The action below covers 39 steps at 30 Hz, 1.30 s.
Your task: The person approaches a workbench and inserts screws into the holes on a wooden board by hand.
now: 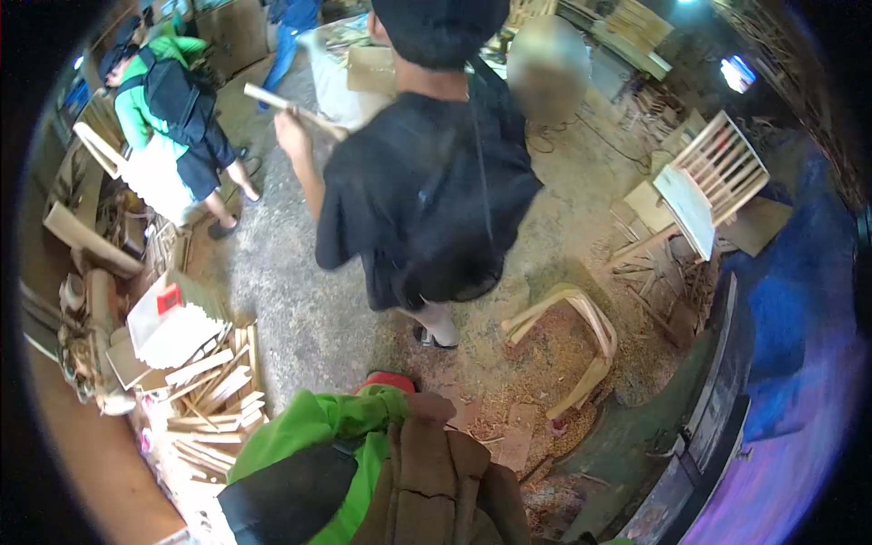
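Note:
At the end of a green sleeve (350, 413), a blurred, skin-toned shape over my chest looks like my left hand (431, 408). Its fingers cannot be made out, nor whether they hold anything. Brown cloth (427, 490) covers my front just below it. My right hand is not in view. Close ahead stands a person in a black shirt (427, 182), back towards me. That person's raised hand (292, 136) is by a pale wooden stick (295, 111).
A curved wooden frame (595, 327) lies among shavings at right, near a spindle-backed wooden chair (727, 168). Wood strips (213, 400) are piled at lower left. Another person in green (136, 104) bends at the upper left. A machine edge (699, 445) borders the right.

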{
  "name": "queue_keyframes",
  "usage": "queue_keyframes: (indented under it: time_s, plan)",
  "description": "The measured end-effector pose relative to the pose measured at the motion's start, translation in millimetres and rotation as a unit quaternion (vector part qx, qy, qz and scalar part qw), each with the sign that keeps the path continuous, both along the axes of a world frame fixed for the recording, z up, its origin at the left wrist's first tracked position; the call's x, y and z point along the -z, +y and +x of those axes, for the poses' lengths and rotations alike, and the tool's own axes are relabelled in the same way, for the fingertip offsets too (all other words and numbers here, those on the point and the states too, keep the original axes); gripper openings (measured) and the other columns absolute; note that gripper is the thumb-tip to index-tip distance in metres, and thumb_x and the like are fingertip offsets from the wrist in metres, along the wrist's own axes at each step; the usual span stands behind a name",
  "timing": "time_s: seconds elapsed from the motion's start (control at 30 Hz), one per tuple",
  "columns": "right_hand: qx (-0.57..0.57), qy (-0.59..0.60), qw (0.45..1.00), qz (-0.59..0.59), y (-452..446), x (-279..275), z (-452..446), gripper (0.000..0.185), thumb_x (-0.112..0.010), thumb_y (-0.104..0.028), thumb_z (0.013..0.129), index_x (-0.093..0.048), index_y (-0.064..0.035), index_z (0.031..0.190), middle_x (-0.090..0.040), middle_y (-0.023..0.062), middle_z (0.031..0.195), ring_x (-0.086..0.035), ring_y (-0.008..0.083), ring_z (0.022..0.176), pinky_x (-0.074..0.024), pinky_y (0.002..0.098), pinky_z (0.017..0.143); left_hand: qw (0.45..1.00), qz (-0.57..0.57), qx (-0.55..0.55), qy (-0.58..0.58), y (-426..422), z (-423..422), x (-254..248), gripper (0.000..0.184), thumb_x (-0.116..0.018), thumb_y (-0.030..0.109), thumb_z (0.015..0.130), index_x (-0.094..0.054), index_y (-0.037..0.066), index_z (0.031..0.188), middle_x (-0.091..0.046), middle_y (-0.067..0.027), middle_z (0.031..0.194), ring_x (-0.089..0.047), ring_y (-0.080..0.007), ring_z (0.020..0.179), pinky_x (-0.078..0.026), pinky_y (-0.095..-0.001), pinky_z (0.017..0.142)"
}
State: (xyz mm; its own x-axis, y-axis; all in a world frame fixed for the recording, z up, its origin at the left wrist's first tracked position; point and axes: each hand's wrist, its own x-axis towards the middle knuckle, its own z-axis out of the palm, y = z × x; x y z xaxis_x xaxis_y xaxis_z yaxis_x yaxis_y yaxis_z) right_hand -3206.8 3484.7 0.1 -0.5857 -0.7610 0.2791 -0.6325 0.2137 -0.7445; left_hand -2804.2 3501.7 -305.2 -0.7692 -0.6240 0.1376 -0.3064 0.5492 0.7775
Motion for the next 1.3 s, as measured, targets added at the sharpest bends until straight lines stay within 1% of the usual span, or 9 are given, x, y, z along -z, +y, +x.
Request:
queue_keyframes:
  time_s: [0.07,0.13,0.27,0.37,0.5,0.67,0.83,1.07,1.3]
  plan:
    - [-0.035,-0.005,0.999,0.002,-27.3,0.2,5.3,0.021,-0.058,-0.009,0.089,-0.064,-0.0009,0.108,-0.068,0.0114,0.093,-0.065,0.0242,0.083,-0.0535,0.0377,0.078,0.988,0.063,0.008,-0.140,-4.6,11.8,-28.6,0.027,-0.056,0.030,0.091,-0.062,0.007,0.101,-0.066,-0.0183,0.095,-0.064,-0.0378,0.089,-0.051,-0.0484,0.072]
    - [-0.073,-0.018,0.997,-0.001,-55.5,5.9,12.7,0.021,-0.058,-0.010,0.089,-0.064,-0.0009,0.108,-0.068,0.0114,0.093,-0.065,0.0243,0.084,-0.0535,0.0377,0.078,0.975,0.116,-0.018,-0.191,-0.4,33.6,-45.2,0.027,-0.056,0.031,0.091,-0.063,0.007,0.101,-0.066,-0.0184,0.094,-0.064,-0.0378,0.089,-0.051,-0.0483,0.072]
    - [-0.116,-0.061,0.991,0.011,-104.6,35.4,44.6,0.022,-0.059,-0.011,0.090,-0.064,-0.0011,0.108,-0.068,0.0114,0.093,-0.065,0.0244,0.084,-0.0535,0.0378,0.078,0.957,0.187,-0.127,-0.184,22.1,80.9,-36.5,0.028,-0.056,0.031,0.091,-0.063,0.006,0.101,-0.066,-0.0187,0.094,-0.065,-0.0379,0.089,-0.051,-0.0481,0.073]
    - [-0.139,-0.101,0.985,0.028,-149.9,67.4,83.7,0.022,-0.059,-0.012,0.090,-0.064,-0.0012,0.108,-0.068,0.0114,0.094,-0.065,0.0245,0.085,-0.0535,0.0379,0.078,0.938,0.226,-0.200,-0.171,1.0,111.4,-10.8,0.028,-0.056,0.032,0.091,-0.064,0.006,0.101,-0.066,-0.0189,0.094,-0.065,-0.0379,0.088,-0.051,-0.0480,0.073]
    - [-0.182,-0.134,0.967,0.121,-205.1,104.6,175.8,0.022,-0.059,-0.013,0.090,-0.064,-0.0014,0.108,-0.068,0.0115,0.094,-0.065,0.0246,0.085,-0.0535,0.0380,0.078,0.922,0.257,-0.251,-0.146,-76.3,134.3,14.8,0.029,-0.057,0.032,0.091,-0.064,0.006,0.101,-0.067,-0.0192,0.094,-0.065,-0.0379,0.088,-0.052,-0.0479,0.073]
    - [-0.229,-0.130,0.944,0.201,-278.8,128.4,249.1,0.023,-0.059,-0.014,0.090,-0.065,-0.0016,0.108,-0.068,0.0115,0.095,-0.065,0.0248,0.086,-0.0535,0.0382,0.079,0.918,0.221,-0.313,-0.100,-195.3,167.8,5.5,0.030,-0.057,0.033,0.091,-0.065,0.006,0.101,-0.067,-0.0195,0.093,-0.065,-0.0380,0.088,-0.052,-0.0476,0.073]
    - [-0.256,-0.143,0.922,0.254,-336.5,145.7,286.6,0.023,-0.059,-0.015,0.090,-0.065,-0.0018,0.108,-0.069,0.0115,0.096,-0.065,0.0249,0.087,-0.0535,0.0383,0.079,0.879,0.257,-0.385,-0.113,-232.1,212.1,-7.0,0.031,-0.057,0.034,0.091,-0.066,0.005,0.100,-0.068,-0.0198,0.093,-0.066,-0.0381,0.087,-0.052,-0.0474,0.073]
    - [-0.280,-0.140,0.899,0.307,-442.8,173.2,318.0,0.024,-0.060,-0.017,0.090,-0.065,-0.0020,0.109,-0.069,0.0116,0.097,-0.066,0.0251,0.088,-0.0535,0.0385,0.079,0.805,0.347,-0.442,-0.191,-227.3,263.1,27.6,0.033,-0.058,0.035,0.091,-0.067,0.005,0.100,-0.068,-0.0203,0.093,-0.066,-0.0381,0.086,-0.052,-0.0471,0.073]
    - [-0.316,-0.131,0.874,0.346,-590.7,206.0,344.7,0.025,-0.060,-0.019,0.091,-0.065,-0.0023,0.109,-0.069,0.0116,0.098,-0.066,0.0253,0.089,-0.0535,0.0387,0.079,0.745,0.351,-0.538,-0.181,-343.0,286.2,37.4,0.034,-0.058,0.036,0.091,-0.068,0.005,0.100,-0.069,-0.0207,0.092,-0.067,-0.0382,0.086,-0.053,-0.0468,0.073]
